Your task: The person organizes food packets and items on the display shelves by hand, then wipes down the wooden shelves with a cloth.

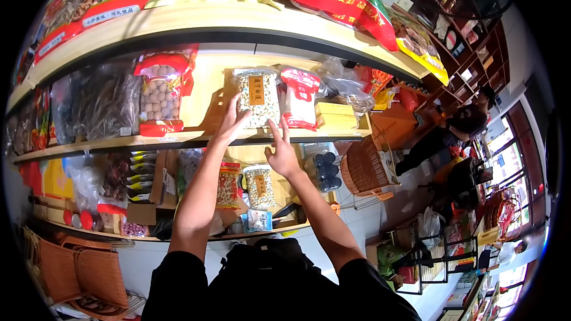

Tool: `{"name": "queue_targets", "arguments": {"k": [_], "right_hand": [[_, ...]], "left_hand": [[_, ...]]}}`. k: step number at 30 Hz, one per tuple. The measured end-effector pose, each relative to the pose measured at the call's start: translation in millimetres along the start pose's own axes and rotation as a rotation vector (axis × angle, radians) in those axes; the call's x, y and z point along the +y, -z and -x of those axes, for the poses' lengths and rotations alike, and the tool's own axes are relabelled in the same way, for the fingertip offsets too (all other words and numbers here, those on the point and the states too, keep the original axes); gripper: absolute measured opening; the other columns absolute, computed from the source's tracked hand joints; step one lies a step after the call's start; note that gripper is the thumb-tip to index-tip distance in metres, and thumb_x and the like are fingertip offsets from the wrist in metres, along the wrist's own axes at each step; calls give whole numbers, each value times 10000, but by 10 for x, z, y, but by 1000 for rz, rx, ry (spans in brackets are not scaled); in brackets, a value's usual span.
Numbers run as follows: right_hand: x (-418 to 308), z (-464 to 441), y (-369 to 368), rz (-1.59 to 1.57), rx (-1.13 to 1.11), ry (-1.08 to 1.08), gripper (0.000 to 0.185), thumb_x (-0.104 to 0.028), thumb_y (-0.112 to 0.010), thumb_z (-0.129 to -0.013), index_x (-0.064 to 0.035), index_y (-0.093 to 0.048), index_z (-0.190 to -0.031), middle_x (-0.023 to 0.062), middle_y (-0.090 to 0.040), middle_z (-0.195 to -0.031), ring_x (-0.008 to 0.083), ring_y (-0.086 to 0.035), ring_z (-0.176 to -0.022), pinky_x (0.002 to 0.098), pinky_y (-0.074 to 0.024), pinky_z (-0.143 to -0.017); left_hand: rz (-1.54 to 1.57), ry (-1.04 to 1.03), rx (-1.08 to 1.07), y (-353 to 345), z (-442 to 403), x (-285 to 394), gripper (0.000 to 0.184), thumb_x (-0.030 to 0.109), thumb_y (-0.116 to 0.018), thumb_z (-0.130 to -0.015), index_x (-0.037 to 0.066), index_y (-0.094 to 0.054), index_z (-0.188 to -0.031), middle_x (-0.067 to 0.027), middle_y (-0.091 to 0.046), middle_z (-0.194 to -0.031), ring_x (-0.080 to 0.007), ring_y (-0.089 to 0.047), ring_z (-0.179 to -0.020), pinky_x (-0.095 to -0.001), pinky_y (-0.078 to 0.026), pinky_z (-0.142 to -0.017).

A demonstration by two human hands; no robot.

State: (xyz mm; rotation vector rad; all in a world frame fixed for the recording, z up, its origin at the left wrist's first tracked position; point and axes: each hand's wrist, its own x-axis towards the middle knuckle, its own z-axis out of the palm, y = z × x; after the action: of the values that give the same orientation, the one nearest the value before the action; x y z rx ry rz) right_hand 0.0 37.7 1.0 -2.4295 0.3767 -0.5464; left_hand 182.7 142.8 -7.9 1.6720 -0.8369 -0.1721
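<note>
lh [234, 121], rh [282, 153] outstretched nr bag [267, 110]

A wooden shelf [208, 83] carries a labelled pouch [257, 100], a red-white bag [301, 100] and yellow boxes [335, 116].

The clear bag [264, 112] is glossy plastic, its label [256, 90] seemingly matt paper. The red-and-white bag [301, 98] is shiny plastic. The shelf [208, 77] is smooth, pale wood; the basket [360, 165], rough wicker; the sleeves [178, 288], matt cloth.
</note>
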Motion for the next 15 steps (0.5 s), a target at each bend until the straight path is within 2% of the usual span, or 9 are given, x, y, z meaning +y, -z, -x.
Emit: {"name": "queue_targets", "arguments": {"k": [2, 3, 5, 6, 9, 10, 12, 13, 15], "right_hand": [[20, -2, 58, 28, -11, 12, 809, 20, -600, -795, -247, -302, -1497, 187, -114, -1581, 293, -656, -896, 384, -529, -872], [8, -5, 102, 21, -2, 7, 809, 20, -600, -795, -247, -302, -1497, 187, -114, -1581, 293, -656, -896, 384, -529, -872], [-21, 43, 164, -158, -55, -58, 766, 38, -586, -799, -238, -354, -1475, 188, -168, -1565, 265, -655, -908, 367, -531, -868], [-43, 109, 175, -202, 4, -34, 720, 58, -565, -802, -207, -400, -1451, 189, -215, -1542, 250, -648, -944, 348, -535, -855], [245, 386, 12, -295, 179, -17, 581, 72, -553, -791, -119, -497, -1337, 176, -367, -1411, 249, -629, -937, 325, -545, -802], [398, 519, -78, -269, 199, -43, 526, 64, -553, -791, -105, -523, -1288, 170, -448, -1302, 255, -623, -938, 322, -544, -782], [738, 805, -296, -263, 67, -219, 505, 45, -561, -793, -105, -538, -1275, 174, -485, -1255, 269, -617, -970, 320, -540, -775], [990, 977, -464, -288, 20, -269, 461, -44, -583, -793, -90, -559, -1251, 197, -520, -1211, 319, -624, -897, 358, -528, -791], [1384, 1320, -756, -241, -122, -379, 443, -116, -595, -797, -84, -576, -1239, 212, -575, -1162, 320, -637, -868, 376, -524, -800]], "left_hand": [[-114, 57, -28, -23, 20, 36, 747, 435, -588, -919, 177, -211, -1510, -182, -299, -1532, -359, -313, -1404, -467, -269, -1146], [-122, 53, -37, -27, 6, 45, 747, 435, -588, -919, 177, -211, -1510, -182, -299, -1532, -359, -313, -1404, -467, -269, -1146], [-264, 34, -39, -30, 25, 47, 769, 521, -551, -911, 249, -180, -1527, -149, -265, -1558, -365, -265, -1427, -488, -242, -1160], [-256, 107, -92, -10, 47, 79, 781, 566, -540, -898, 275, -181, -1528, -142, -246, -1567, -351, -239, -1440, -497, -222, -1168], [-242, 96, -114, 23, 47, 62, 767, 561, -552, -895, 287, -205, -1522, -142, -249, -1566, -348, -240, -1440, -498, -232, -1163], [-221, 61, -91, 17, 46, 50, 763, 546, -551, -900, 253, -218, -1521, -148, -259, -1561, -346, -263, -1432, -486, -243, -1160], [-147, 96, -81, 14, 31, 48, 765, 534, -555, -902, 232, -221, -1520, -151, -259, -1561, -344, -273, -1428, -482, -248, -1157], [-83, 117, -81, 19, 20, 53, 768, 523, -560, -904, 210, -225, -1520, -154, -258, -1561, -342, -283, -1423, -479, -252, -1155], [-38, 183, 28, -31, 67, 139, 687, 473, -533, -934, 151, -292, -1492, -177, -295, -1531, -314, -278, -1421, -463, -253, -1159]]}}
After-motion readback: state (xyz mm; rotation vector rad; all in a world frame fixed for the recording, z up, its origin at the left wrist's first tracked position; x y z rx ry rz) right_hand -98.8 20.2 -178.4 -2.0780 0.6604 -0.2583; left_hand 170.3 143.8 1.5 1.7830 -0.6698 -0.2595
